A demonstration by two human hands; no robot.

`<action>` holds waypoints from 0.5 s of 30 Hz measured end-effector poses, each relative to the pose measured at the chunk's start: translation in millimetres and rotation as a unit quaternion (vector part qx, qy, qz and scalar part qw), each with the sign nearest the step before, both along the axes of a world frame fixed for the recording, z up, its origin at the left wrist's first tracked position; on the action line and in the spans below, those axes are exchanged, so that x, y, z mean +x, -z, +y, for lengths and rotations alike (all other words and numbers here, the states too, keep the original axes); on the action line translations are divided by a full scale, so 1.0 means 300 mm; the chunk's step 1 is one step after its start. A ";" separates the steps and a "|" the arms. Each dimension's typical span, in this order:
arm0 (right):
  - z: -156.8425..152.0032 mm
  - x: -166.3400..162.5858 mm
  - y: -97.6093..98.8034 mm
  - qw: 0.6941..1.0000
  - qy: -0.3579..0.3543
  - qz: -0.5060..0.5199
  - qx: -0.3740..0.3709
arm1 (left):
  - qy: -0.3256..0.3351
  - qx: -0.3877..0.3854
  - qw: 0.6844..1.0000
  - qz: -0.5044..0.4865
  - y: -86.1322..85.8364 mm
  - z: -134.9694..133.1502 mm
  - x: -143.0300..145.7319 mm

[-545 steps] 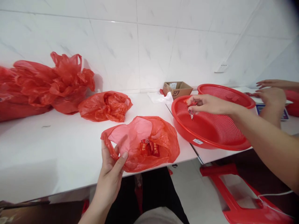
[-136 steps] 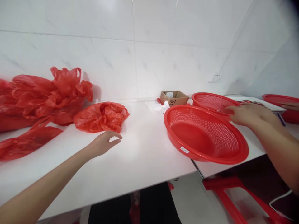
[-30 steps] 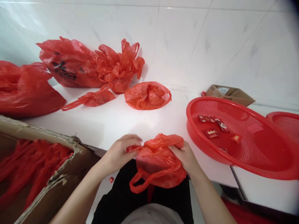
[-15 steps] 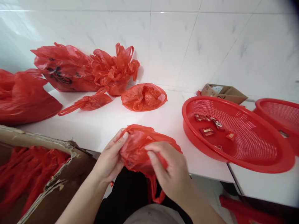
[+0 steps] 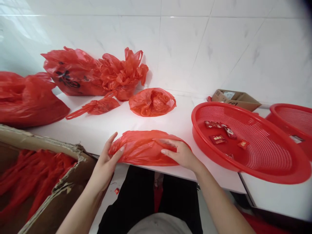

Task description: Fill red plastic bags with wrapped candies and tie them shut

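So a red plastic bag is lying lengthwise along the front edge of the white desk, right between both hands. The left hand is cupping its left end, grip spreading wide, thumb apart from the fingers. The right hand is resting over the right half, and that grip's standing apart too. Off to the right, a red basket is holding a few small packets. Another crumpled bag is sitting farther back, near the wall.
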State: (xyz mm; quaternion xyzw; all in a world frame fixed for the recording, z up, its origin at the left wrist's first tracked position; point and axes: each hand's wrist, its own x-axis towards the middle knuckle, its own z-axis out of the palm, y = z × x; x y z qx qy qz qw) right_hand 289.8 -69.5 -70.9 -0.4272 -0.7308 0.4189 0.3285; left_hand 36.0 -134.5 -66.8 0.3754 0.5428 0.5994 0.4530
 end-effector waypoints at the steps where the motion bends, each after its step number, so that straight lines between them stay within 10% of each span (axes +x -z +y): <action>1: -0.015 -0.008 0.001 1.000 -0.003 0.029 -0.007 | -0.009 -0.007 0.999 0.032 0.001 -0.024 -0.004; 10: -0.124 -0.033 -0.109 0.995 -0.057 0.065 0.056 | -0.081 0.058 0.971 0.216 0.014 -0.128 -0.058; 15: -0.160 0.034 -0.136 0.989 0.028 -0.006 0.143 | -0.051 0.148 0.865 0.477 0.023 -0.113 0.035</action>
